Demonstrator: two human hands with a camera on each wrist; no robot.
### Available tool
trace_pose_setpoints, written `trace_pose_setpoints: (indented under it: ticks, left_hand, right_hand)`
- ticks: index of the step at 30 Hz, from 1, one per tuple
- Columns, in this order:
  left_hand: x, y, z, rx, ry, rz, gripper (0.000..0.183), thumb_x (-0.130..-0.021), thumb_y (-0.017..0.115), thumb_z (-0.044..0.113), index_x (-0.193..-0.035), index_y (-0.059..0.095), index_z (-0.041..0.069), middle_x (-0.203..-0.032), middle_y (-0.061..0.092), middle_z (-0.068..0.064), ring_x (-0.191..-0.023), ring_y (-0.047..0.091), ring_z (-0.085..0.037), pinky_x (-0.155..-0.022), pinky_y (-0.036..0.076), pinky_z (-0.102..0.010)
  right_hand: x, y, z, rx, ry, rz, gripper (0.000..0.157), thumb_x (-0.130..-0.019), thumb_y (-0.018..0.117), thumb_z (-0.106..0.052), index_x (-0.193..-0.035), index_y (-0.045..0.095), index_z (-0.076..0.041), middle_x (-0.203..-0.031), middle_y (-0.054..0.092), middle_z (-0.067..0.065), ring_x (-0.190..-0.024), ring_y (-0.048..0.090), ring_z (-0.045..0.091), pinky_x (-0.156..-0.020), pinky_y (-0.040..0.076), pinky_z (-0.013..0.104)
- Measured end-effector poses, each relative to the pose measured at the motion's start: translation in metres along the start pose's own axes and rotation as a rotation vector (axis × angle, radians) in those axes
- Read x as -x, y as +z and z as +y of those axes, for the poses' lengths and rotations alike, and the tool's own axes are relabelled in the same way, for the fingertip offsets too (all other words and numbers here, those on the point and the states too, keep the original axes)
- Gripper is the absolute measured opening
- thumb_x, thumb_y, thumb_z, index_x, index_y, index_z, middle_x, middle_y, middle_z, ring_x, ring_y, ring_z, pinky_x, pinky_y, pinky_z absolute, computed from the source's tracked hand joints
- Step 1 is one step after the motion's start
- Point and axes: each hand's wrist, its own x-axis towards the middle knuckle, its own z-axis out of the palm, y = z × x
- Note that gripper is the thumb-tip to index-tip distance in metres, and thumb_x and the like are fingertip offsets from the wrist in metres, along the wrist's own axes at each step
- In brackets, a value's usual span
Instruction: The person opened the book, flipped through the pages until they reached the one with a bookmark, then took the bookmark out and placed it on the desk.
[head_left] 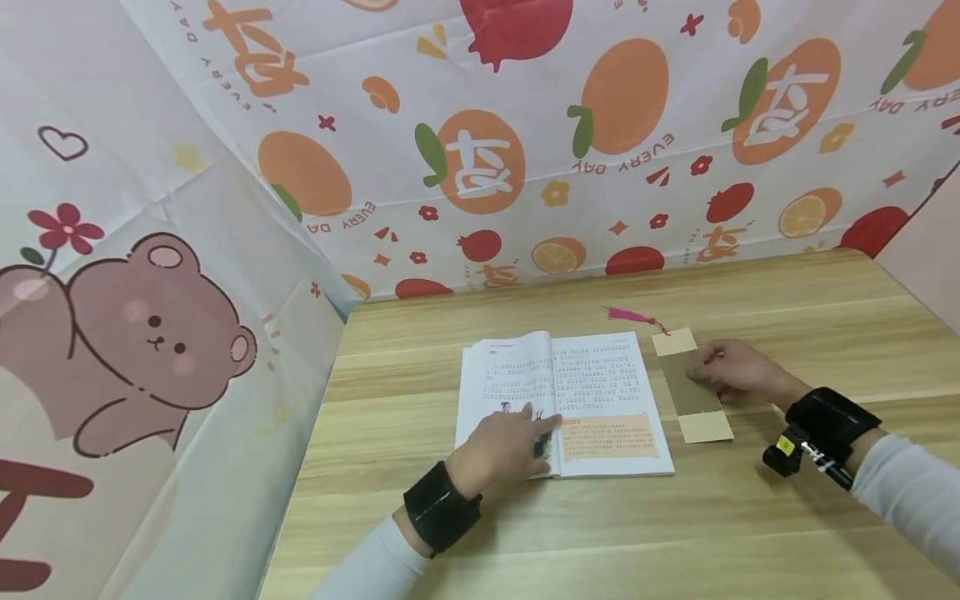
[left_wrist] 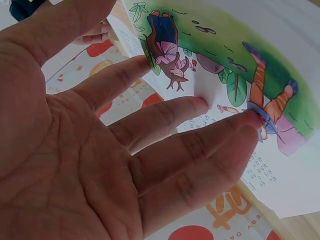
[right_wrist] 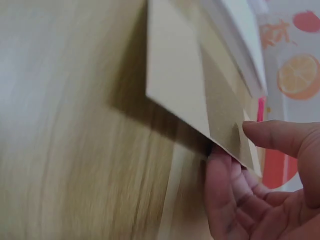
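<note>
An open book [head_left: 600, 379] lies on the wooden table, with printed text and a coloured illustration [left_wrist: 220, 55] on its left page. My left hand [head_left: 501, 450] rests on that page near the spine, its fingers spread and fairly straight, fingertips touching the paper. To the right of the book is a card bookmark [head_left: 684, 379], brown in the middle with paler ends and a pink tassel [head_left: 628, 315] at its far end. My right hand [head_left: 738, 371] pinches the bookmark's right edge. In the right wrist view the thumb lies on top, other fingers underneath, and the near end is tilted off the table.
Wooden table [head_left: 420, 533] surface extends around the book on all sides. A fruit-patterned cloth [head_left: 555, 192] hangs behind the table's far edge, and a bear-printed cloth [head_left: 157, 333] hangs along the left. Black straps [head_left: 441, 507] are worn on both wrists.
</note>
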Motion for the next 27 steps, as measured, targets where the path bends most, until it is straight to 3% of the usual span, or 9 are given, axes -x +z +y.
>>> trace_pose_setpoints:
  ticks: [6,11,15,17,19,22,25,27]
  left_hand:
    - [0.003,0.001,0.001,-0.001,0.003,0.007,0.065,-0.077,0.064,0.042,-0.136,0.041,0.027,-0.136,0.043,-0.021,-0.115,0.044,-0.036,-0.096,0.04,-0.051]
    - [0.004,0.006,0.003,-0.026,-0.007,0.052,0.065,-0.076,0.064,0.044,-0.135,0.042,0.028,-0.135,0.045,-0.02,-0.108,0.049,-0.039,-0.086,0.047,-0.051]
    - [0.008,0.012,0.005,-0.038,-0.022,0.1,0.062,-0.079,0.059,0.044,-0.136,0.041,0.028,-0.135,0.046,-0.019,-0.099,0.054,-0.039,-0.073,0.051,-0.048]
    - [0.01,0.015,0.006,-0.051,-0.028,0.128,0.061,-0.08,0.057,0.044,-0.136,0.04,0.028,-0.135,0.045,-0.018,-0.098,0.055,-0.038,-0.071,0.051,-0.047]
    - [0.014,0.018,0.005,-0.065,-0.034,0.15,0.061,-0.081,0.056,0.044,-0.137,0.039,0.027,-0.137,0.045,-0.017,-0.103,0.053,-0.037,-0.075,0.05,-0.048]
    - [0.02,0.022,0.003,-0.089,-0.032,0.175,0.063,-0.081,0.056,0.044,-0.138,0.036,0.027,-0.14,0.041,-0.015,-0.115,0.043,-0.039,-0.085,0.045,-0.054]
    - [0.028,0.025,-0.002,-0.083,-0.022,0.174,0.072,-0.078,0.06,0.044,-0.141,0.03,0.028,-0.145,0.031,-0.016,-0.125,0.025,-0.044,-0.093,0.035,-0.063]
    - [0.032,0.027,-0.007,-0.067,-0.022,0.167,0.078,-0.076,0.062,0.042,-0.142,0.025,0.029,-0.148,0.024,-0.017,-0.128,0.015,-0.046,-0.095,0.028,-0.067]
  right_hand:
    - [0.005,0.004,-0.008,0.279,-0.063,0.096,0.03,-0.079,0.064,-0.025,-0.078,0.046,-0.001,-0.05,0.049,0.0,-0.046,0.047,0.016,-0.042,0.038,0.029]
    - [0.008,0.008,-0.014,0.531,-0.049,0.164,0.036,-0.078,0.063,-0.035,-0.081,0.049,-0.002,-0.057,0.049,0.003,-0.05,0.044,0.017,-0.042,0.033,0.029]
    - [0.013,0.018,-0.024,0.684,-0.138,0.261,0.043,-0.077,0.065,-0.033,-0.094,0.052,0.005,-0.072,0.055,0.014,-0.056,0.047,0.021,-0.042,0.04,0.033]
    - [0.015,0.026,-0.032,0.717,-0.231,0.284,0.05,-0.077,0.066,-0.032,-0.105,0.052,0.007,-0.088,0.058,0.022,-0.069,0.053,0.027,-0.052,0.05,0.04]
    - [0.019,0.035,-0.039,0.737,-0.342,0.258,0.06,-0.077,0.066,-0.034,-0.116,0.049,0.008,-0.111,0.054,0.029,-0.09,0.054,0.035,-0.07,0.052,0.05]
    - [0.026,0.048,-0.046,0.733,-0.465,0.116,0.076,-0.076,0.066,-0.042,-0.129,0.041,0.006,-0.135,0.038,0.03,-0.119,0.035,0.042,-0.093,0.037,0.061]
    - [0.034,0.057,-0.048,0.71,-0.512,-0.035,0.089,-0.073,0.066,-0.051,-0.135,0.033,0.004,-0.144,0.025,0.028,-0.127,0.022,0.041,-0.098,0.027,0.064]
    - [0.037,0.061,-0.048,0.701,-0.516,-0.095,0.095,-0.07,0.066,-0.055,-0.136,0.031,0.003,-0.145,0.024,0.027,-0.128,0.021,0.04,-0.099,0.025,0.065]
